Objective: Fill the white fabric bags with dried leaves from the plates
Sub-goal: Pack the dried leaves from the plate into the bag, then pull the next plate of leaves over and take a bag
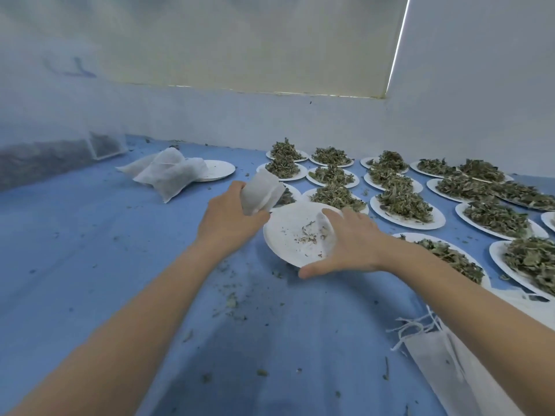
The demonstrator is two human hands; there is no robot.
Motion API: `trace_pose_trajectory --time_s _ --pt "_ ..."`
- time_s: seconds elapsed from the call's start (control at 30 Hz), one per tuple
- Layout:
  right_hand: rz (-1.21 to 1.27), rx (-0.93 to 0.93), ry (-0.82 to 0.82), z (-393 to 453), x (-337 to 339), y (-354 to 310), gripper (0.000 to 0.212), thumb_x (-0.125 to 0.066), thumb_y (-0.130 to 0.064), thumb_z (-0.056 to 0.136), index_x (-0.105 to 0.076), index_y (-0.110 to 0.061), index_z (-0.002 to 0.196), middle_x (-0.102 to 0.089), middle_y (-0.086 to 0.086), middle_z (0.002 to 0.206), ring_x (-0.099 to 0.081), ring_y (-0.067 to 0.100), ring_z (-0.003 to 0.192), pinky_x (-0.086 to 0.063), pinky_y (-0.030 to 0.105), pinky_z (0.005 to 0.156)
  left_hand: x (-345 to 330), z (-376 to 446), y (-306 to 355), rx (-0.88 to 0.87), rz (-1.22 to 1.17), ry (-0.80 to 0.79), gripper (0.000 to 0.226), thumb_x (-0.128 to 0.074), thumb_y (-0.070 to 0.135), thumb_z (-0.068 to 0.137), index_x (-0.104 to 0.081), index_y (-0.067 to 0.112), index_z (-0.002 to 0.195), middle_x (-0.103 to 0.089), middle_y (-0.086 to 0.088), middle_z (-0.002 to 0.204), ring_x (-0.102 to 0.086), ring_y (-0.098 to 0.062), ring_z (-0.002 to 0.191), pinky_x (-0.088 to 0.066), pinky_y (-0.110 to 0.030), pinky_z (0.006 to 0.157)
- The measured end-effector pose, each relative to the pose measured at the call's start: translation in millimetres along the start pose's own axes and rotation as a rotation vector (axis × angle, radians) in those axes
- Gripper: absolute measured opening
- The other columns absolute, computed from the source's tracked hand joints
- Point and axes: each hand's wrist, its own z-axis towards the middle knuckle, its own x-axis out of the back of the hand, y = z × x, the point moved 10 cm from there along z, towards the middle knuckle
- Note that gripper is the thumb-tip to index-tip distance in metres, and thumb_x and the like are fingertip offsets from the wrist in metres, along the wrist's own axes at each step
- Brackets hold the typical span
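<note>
Left hand [228, 211] grips bag [262, 190]; right hand [351, 244] tilts plate [288, 238].

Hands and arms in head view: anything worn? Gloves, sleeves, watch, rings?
Nothing worn that shows. Left hand and right hand are bare, no gloves, and no rings visible. Both forearms are bare up to the frame edge: no sleeves, watch or bands.
</note>
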Motion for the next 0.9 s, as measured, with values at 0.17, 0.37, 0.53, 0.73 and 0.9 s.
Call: trace_pose_trajectory --time_s 0.17,0.37,0.53,0.73,0.9 --pt "0.001 0.097 0.092 43 34 -61 0.141 -0.046 -0.096 0.028 -0.014 -0.026 0.145 -0.020 0.010 0.144 -0.020 0.035 0.132 -0.025 0.047 0.104 53 26 -29 0.118 -0.010 0.150 0.035 -0.060 0.036 0.076 -0.042 0.024 0.104 -0.044 0.016 0.081 -0.047 -0.012 0.074 -0.033 -0.028 0.055" --pt "-0.070 0.079 0.063 132 44 -110 0.129 -0.057 -0.090 0.041 -0.027 -0.015 0.141 -0.028 0.017 0.137 -0.024 0.037 0.127 -0.025 0.044 0.101 59 81 -94 0.321 -0.113 0.076 0.045 -0.061 0.038 0.077 -0.039 0.017 0.109 -0.044 0.013 0.084 -0.043 -0.004 0.073 -0.029 -0.024 0.052" --pt "-0.101 0.031 -0.001 211 34 -122 0.131 -0.056 -0.091 0.038 -0.027 -0.014 0.140 -0.024 0.023 0.141 -0.023 0.041 0.129 -0.023 0.046 0.103 34 139 -148 0.474 -0.217 -0.027 0.044 -0.055 0.029 0.075 -0.045 0.005 0.110 -0.049 -0.003 0.076 -0.048 -0.021 0.073 -0.035 -0.028 0.059" --pt "-0.050 0.022 -0.027 294 18 -144 0.134 -0.054 -0.093 0.033 -0.028 -0.015 0.139 -0.024 0.021 0.143 -0.023 0.039 0.130 -0.024 0.046 0.104 49 205 -196 0.454 -0.002 0.066 0.054 -0.045 0.024 0.092 -0.023 -0.001 0.134 -0.051 -0.016 0.121 -0.049 -0.029 0.103 -0.039 -0.033 0.078" --pt "0.006 0.015 0.024 352 16 -168 0.130 -0.056 -0.092 0.035 -0.032 -0.015 0.137 -0.031 0.016 0.136 -0.029 0.035 0.125 -0.026 0.040 0.098 81 238 -235 0.460 0.326 0.141 0.055 -0.051 0.029 0.090 -0.028 -0.001 0.130 -0.043 -0.021 0.127 -0.043 -0.037 0.116 -0.038 -0.043 0.095"
